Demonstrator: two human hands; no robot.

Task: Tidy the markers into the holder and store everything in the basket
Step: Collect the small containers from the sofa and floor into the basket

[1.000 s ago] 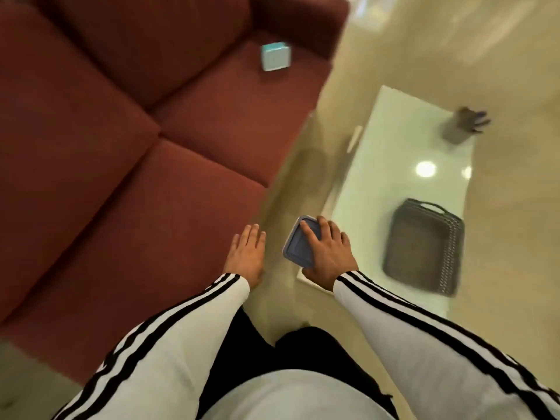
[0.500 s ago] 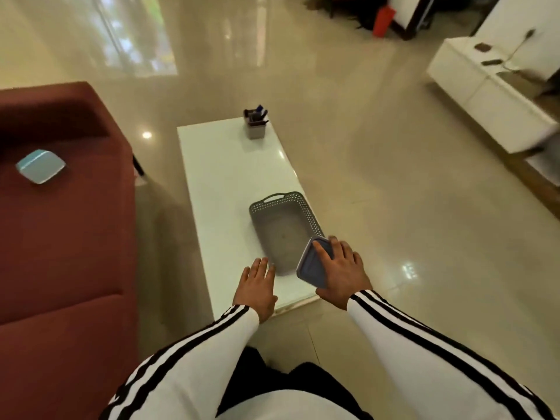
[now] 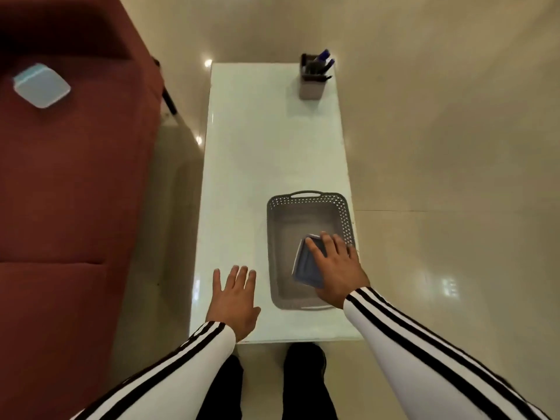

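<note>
Blue box seemingly inside basket

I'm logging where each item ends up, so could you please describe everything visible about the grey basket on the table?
The grey basket is a shallow rectangular tray, plastic by the look, with perforated walls, a solid floor and a handle slot in its far rim. It sits upright near the front right corner of the white table. The right hand holds a blue-grey box tilted inside it; whether the box touches the floor is unclear.
</note>
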